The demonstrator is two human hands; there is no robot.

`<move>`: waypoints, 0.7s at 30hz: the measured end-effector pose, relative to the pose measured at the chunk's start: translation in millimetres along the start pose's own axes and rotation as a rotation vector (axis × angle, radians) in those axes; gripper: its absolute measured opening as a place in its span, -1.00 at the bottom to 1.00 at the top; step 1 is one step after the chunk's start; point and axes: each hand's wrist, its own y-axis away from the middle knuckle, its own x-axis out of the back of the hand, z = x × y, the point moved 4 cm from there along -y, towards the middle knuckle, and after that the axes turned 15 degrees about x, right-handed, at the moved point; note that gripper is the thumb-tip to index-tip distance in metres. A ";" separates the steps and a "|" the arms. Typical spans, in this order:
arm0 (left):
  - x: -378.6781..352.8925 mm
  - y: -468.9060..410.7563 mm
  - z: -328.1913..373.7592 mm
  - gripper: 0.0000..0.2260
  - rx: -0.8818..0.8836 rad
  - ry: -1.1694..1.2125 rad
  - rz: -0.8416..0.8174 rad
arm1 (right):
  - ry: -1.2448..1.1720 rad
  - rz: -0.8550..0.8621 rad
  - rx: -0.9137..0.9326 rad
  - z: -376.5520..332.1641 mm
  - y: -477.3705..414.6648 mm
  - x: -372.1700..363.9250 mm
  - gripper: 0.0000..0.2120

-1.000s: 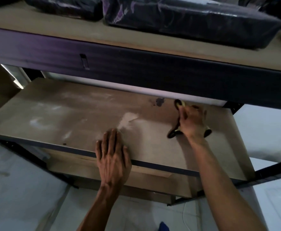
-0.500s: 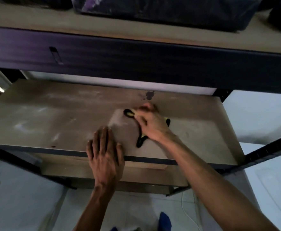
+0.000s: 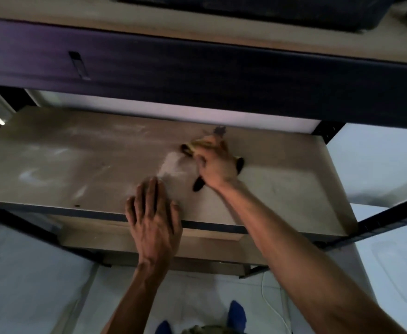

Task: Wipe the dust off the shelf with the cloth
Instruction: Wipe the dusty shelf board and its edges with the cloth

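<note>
A dusty brown shelf board (image 3: 60, 165) fills the middle of the view, with pale dust smears on its left half and a white dust patch (image 3: 171, 165) near the centre. My right hand (image 3: 215, 168) presses a yellow cloth with black edges (image 3: 197, 145) flat on the board, right of centre, toward the back. Most of the cloth is hidden under the hand. My left hand (image 3: 153, 213) lies flat, fingers apart, on the board's front edge and holds nothing. A small dark stain (image 3: 219, 130) marks the board just behind the cloth.
A dark metal beam (image 3: 197, 73) of the upper shelf hangs low over the board. Dark wrapped bundles (image 3: 270, 8) sit on that upper shelf. A black frame post (image 3: 328, 132) stands at the back right. A lower board (image 3: 149, 242) and the white floor (image 3: 29, 285) lie below.
My right hand has slid the cloth from the board's right part to the centre front, then back up toward the rear. My left hand has stayed on the front edge.
</note>
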 end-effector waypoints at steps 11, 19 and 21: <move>-2.1 -0.4 -2.7 -0.46 0.016 -0.018 -0.039 | 0.294 0.194 -0.589 145.4 27.2 66.2 -0.66; 0.6 0.5 -0.9 -0.47 0.013 -0.019 -0.024 | 0.019 -0.080 -0.009 -0.8 -8.9 -10.0 -0.72; -0.5 0.3 -1.1 -0.46 0.015 -0.018 -0.035 | -0.044 -0.178 0.119 -7.4 -18.2 -10.6 -0.79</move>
